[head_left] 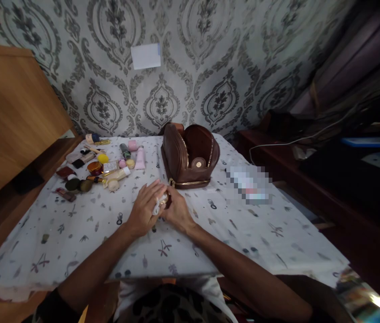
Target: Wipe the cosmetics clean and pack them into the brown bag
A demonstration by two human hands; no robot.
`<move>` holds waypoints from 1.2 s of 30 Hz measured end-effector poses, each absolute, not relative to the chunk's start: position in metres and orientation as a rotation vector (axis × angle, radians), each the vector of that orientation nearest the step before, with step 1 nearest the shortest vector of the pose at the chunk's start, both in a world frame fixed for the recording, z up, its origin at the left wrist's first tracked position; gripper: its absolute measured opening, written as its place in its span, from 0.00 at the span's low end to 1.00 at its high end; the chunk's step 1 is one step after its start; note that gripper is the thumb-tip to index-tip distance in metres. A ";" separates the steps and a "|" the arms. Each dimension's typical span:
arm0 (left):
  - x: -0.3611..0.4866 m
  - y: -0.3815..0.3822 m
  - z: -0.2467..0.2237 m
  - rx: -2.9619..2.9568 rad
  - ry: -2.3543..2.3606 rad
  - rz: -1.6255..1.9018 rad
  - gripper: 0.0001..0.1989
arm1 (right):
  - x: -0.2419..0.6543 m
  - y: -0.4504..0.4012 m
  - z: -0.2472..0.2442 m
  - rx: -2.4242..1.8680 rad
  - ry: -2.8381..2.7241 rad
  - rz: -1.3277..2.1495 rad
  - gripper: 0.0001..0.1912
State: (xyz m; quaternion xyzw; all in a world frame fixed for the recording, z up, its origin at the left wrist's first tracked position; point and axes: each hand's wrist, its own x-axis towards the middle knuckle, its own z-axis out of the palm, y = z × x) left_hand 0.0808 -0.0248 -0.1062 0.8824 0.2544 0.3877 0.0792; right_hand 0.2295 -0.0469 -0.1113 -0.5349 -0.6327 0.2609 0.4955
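My left hand [145,209] and my right hand [179,211] meet over the table, just in front of the brown makeup bag [179,154]. In my left hand is a small white looped thing [157,207], partly covered by the fingers. A small dark red thing with a gold edge [167,201] shows between the hands, against my right hand's curled fingers. Its kind is hidden. The bag stands upright with its zipped top open, showing a brown lining and a round snap on its flap.
Cosmetics lie at the left: a pink tube [140,159], a yellow sponge [102,158], a red-gold jar [95,168], a glittery case [110,167] and several others. A pixelated item [248,185] lies right on the patterned tablecloth [109,251]. A wooden cabinet [15,112] borders the left.
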 end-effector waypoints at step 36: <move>0.094 -0.034 -0.074 0.930 0.908 0.750 0.28 | 0.270 -0.047 -0.039 -1.126 -1.358 0.309 0.29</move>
